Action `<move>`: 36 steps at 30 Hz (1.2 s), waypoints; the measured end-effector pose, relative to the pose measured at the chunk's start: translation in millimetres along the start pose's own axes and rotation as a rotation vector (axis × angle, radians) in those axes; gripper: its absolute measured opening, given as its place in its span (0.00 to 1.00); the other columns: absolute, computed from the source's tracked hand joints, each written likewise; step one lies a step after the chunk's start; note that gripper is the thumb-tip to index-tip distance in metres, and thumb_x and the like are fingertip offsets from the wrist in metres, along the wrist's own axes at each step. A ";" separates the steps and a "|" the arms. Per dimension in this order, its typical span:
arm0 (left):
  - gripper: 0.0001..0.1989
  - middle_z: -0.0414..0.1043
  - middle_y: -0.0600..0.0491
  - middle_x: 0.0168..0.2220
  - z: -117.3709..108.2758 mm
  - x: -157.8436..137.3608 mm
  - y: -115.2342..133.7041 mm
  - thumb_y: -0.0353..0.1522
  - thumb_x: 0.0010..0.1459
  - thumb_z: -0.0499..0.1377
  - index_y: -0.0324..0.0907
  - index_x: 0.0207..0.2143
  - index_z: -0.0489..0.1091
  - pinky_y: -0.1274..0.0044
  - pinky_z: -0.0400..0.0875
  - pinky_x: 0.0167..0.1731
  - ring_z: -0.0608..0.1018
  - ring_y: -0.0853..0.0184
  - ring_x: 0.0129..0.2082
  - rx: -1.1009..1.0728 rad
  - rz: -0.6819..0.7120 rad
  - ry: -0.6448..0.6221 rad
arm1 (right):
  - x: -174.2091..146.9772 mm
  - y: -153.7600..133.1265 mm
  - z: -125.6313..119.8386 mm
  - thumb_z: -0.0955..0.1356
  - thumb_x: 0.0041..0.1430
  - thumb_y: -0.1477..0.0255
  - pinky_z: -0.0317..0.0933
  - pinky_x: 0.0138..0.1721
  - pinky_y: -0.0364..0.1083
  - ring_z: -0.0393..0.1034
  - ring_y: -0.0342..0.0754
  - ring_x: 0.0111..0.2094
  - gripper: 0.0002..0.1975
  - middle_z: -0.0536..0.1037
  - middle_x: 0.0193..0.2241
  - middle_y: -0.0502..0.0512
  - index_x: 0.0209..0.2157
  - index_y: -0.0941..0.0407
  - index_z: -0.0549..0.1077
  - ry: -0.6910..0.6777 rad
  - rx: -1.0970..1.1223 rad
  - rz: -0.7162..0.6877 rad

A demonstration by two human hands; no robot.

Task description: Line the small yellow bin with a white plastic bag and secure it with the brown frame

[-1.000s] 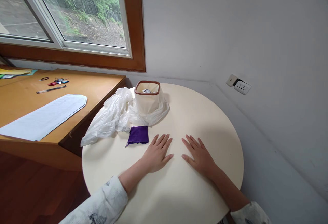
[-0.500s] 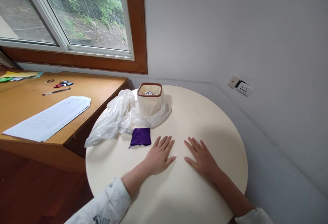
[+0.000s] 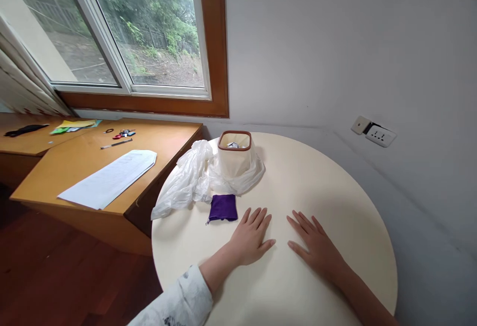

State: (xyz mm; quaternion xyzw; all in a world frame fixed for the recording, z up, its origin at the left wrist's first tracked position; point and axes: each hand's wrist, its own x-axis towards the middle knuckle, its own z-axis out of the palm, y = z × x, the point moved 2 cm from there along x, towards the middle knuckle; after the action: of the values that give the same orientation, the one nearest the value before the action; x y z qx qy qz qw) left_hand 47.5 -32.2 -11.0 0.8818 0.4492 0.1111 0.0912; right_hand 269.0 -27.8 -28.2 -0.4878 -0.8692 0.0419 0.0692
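So the only real change over the last second is your head: you've swung the view left, so everything sits farther right and a bit lower. Way more of the curtain (image 3: 26, 67) shows at far left, plus a black thing (image 3: 26, 130) on the desk (image 3: 164, 138) that wasn't in frame (too small to tell what it is). Your right sleeve has slipped out of view.

Your hands haven't really budged. Left hand (image 3: 251, 239) and right hand (image 3: 313, 246) are both palm down on the table (image 3: 298, 172), fingers a little spread, thumbs pointing at each other with a gap between. Neither one's holding anything.

The purple pouch (image 3: 222, 207) is in the same spot too, lying flat just to the far left of your left hand, near it but not touching. Beyond it there's the bin (image 3: 235, 164), upright at the far side, with the plastic bag (image 3: 188, 174) bunched to its left and round its near side. Some small bits show inside, can't make them out.

As for the work, I'd say you're no further along: nothing's been gripped or shifted, just a different angle.
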 end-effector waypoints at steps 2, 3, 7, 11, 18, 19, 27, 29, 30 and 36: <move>0.28 0.50 0.45 0.61 -2.7 -0.1 0.2 0.45 0.60 0.43 0.41 0.59 0.50 0.60 0.46 0.59 0.53 0.57 0.61 -0.028 -0.006 0.013 | -0.3 0.8 0.9 0.56 0.60 0.56 0.42 0.59 0.59 0.44 0.52 0.62 0.29 0.51 0.61 0.52 0.61 0.49 0.49 0.025 0.004 -0.004; 0.26 0.52 0.45 0.60 -4.3 -0.1 0.4 0.43 0.60 0.45 0.41 0.57 0.53 0.60 0.47 0.58 0.54 0.57 0.61 -0.049 -0.010 0.026 | -0.6 1.2 1.2 0.56 0.60 0.56 0.43 0.59 0.59 0.45 0.52 0.61 0.29 0.53 0.61 0.53 0.60 0.50 0.51 0.042 0.007 -0.008; 0.15 0.65 0.48 0.52 -11.4 0.9 0.6 0.34 0.59 0.49 0.43 0.48 0.63 0.62 0.54 0.56 0.64 0.60 0.54 -0.190 -0.026 0.126 | -4.0 1.5 0.1 0.58 0.60 0.62 0.49 0.57 0.57 0.55 0.52 0.57 0.22 0.63 0.56 0.55 0.55 0.53 0.61 0.166 0.034 -0.042; 0.09 0.70 0.49 0.41 -20.2 3.7 -5.2 0.27 0.56 0.49 0.43 0.36 0.67 0.74 0.67 0.43 0.72 0.66 0.41 -0.388 -0.069 0.292 | -12.3 -1.7 -6.6 0.59 0.61 0.69 0.61 0.47 0.51 0.68 0.49 0.45 0.13 0.75 0.42 0.56 0.41 0.55 0.71 0.359 0.107 -0.003; 0.06 0.65 0.51 0.33 -53.4 6.6 -43.0 0.26 0.55 0.49 0.41 0.29 0.64 0.76 0.66 0.35 0.70 0.68 0.34 -0.479 -0.273 0.699 | -3.7 -18.3 -22.9 0.59 0.60 0.72 0.56 0.25 0.45 0.61 0.44 0.20 0.15 0.67 0.17 0.50 0.20 0.55 0.64 0.575 0.102 -0.007; 0.06 0.64 0.52 0.31 -56.0 6.3 -49.6 0.26 0.55 0.49 0.41 0.29 0.64 0.76 0.66 0.35 0.70 0.68 0.33 -0.484 -0.302 0.732 | 2.5 -21.4 -26.1 0.59 0.60 0.73 0.55 0.25 0.44 0.60 0.43 0.20 0.15 0.66 0.16 0.49 0.19 0.55 0.63 0.588 0.096 -0.027; 0.06 0.62 0.53 0.32 -51.7 -1.3 -78.9 0.27 0.56 0.48 0.42 0.29 0.63 0.73 0.65 0.38 0.69 0.67 0.34 -0.522 -0.443 0.871 | 94.2 -59.1 -73.8 0.60 0.59 0.75 0.59 0.36 0.47 0.66 0.47 0.33 0.08 0.73 0.29 0.54 0.31 0.57 0.69 0.556 0.153 -0.183; 0.06 0.62 0.53 0.32 -51.0 -2.3 -78.7 0.27 0.57 0.48 0.42 0.29 0.62 0.74 0.65 0.38 0.69 0.67 0.34 -0.511 -0.446 0.869 | 125.4 -69.3 -85.6 0.59 0.59 0.74 0.60 0.40 0.48 0.66 0.48 0.38 0.09 0.74 0.34 0.56 0.37 0.56 0.69 0.536 0.148 -0.189; 0.06 0.62 0.53 0.31 -50.8 -2.5 -78.0 0.27 0.57 0.47 0.42 0.29 0.62 0.74 0.64 0.37 0.69 0.67 0.34 -0.509 -0.445 0.859 | 141.3 -73.5 -90.2 0.58 0.60 0.74 0.60 0.42 0.48 0.65 0.49 0.41 0.11 0.73 0.38 0.56 0.40 0.56 0.69 0.529 0.141 -0.176; 0.04 0.62 0.55 0.27 -44.9 -0.4 -75.2 0.26 0.54 0.48 0.42 0.29 0.60 0.76 0.61 0.32 0.66 0.69 0.29 -0.555 -0.419 0.693 | 221.7 -84.8 -96.3 0.61 0.58 0.69 0.57 0.50 0.54 0.49 0.55 0.57 0.19 0.59 0.55 0.60 0.52 0.54 0.63 0.496 0.082 -0.050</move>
State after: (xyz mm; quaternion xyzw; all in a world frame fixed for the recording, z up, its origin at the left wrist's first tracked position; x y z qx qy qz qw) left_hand -23.2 13.9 12.4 0.6259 0.5744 0.4928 0.1883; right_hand 99.1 117.8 96.4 -0.4583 -0.8349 -0.0456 0.3013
